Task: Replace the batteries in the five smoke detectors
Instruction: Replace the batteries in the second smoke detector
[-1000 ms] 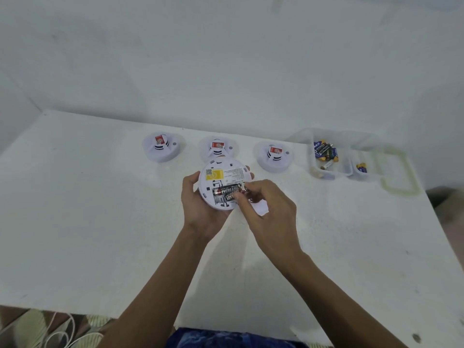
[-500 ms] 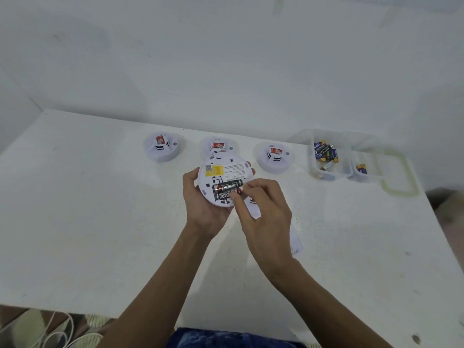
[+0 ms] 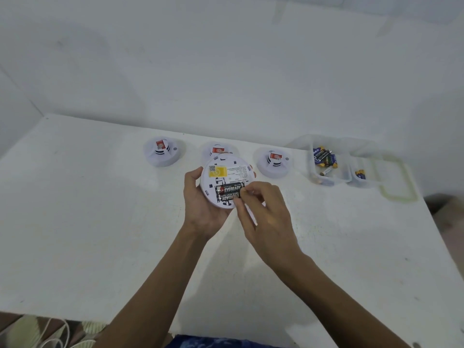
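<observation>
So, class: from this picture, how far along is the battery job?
Done: nothing provably; three detectors sit face-up in a row, batteries unseen. In hand: the left hand grips an upturned smoke detector while the right hand pinches the Eveready batteries in its open bay. Left: closing it, any others; the fifth is out of view.

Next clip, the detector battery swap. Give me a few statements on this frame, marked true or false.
1. The left hand holds a smoke detector with its back facing up. True.
2. Its battery bay is empty. False: two black batteries lie in it.
3. Three more detectors stand on the table beyond it. True.
4. The clear box sits left of those detectors. False: it sits to their right.
5. The right hand lies flat on the table. False: its fingers pinch the right end of the batteries.
</observation>
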